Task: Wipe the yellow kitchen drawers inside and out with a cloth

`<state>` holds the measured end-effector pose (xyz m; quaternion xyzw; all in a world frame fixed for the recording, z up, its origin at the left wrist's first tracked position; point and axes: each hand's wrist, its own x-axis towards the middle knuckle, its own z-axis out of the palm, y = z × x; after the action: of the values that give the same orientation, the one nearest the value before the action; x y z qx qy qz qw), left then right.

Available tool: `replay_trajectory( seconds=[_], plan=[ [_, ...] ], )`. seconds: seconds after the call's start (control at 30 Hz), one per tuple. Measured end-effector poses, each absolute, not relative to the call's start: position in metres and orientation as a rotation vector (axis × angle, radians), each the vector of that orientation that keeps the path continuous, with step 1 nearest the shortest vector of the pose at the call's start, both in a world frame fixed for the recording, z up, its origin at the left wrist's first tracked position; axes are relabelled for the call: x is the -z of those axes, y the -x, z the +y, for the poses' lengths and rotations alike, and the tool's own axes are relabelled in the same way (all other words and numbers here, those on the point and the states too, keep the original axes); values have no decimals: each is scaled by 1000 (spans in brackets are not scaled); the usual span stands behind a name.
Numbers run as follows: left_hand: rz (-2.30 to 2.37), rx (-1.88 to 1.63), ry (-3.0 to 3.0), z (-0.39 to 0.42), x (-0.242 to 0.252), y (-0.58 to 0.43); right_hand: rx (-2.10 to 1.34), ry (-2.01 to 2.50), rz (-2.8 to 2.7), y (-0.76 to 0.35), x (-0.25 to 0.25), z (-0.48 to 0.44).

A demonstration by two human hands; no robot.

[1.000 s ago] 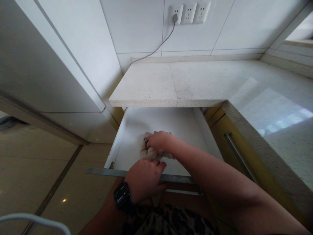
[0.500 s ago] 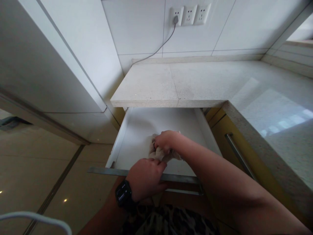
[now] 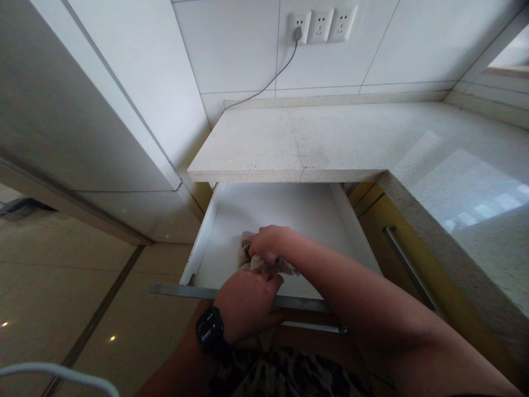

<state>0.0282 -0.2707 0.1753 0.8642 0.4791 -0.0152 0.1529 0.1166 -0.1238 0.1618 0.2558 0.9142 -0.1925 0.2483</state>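
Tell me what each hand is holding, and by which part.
The right hand holds a crumpled cloth, bunched from above, inside the open drawer. The left hand grips that drawer by its metal front edge.

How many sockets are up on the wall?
3, side by side on the tiled wall above the counter: the left socket has a grey cable plugged in; the middle socket and right socket are free.
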Motion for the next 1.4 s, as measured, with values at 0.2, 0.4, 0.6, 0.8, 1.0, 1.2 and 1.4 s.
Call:
replay_trajectory(
  seconds=[0.2,0.4,0.6,0.8,1.0,1.2,1.4],
  plan=[
    [1362,61,-2484,-271,-172,-28,477,-772,2479,-146,-159,-104],
    [1373,46,-2496,-273,-170,-27,277,-1254,2623,-141,-117,-80],
    [1356,0,-2502,-272,-173,-27,332,-1505,2548,-125,-99,-54],
    [1364,-14,-2511,-271,-171,-26,333,-1558,2512,-102,-95,-19],
    [1343,-41,-2510,-270,-169,-24,295,-1754,2442,-68,-90,4],
    [1325,-30,-2474,-267,-169,-23,285,-1838,2448,-40,-91,8],
    [1331,-62,-2474,-268,-167,-22,291,-1442,2698,-28,-97,-18]
  ],
)
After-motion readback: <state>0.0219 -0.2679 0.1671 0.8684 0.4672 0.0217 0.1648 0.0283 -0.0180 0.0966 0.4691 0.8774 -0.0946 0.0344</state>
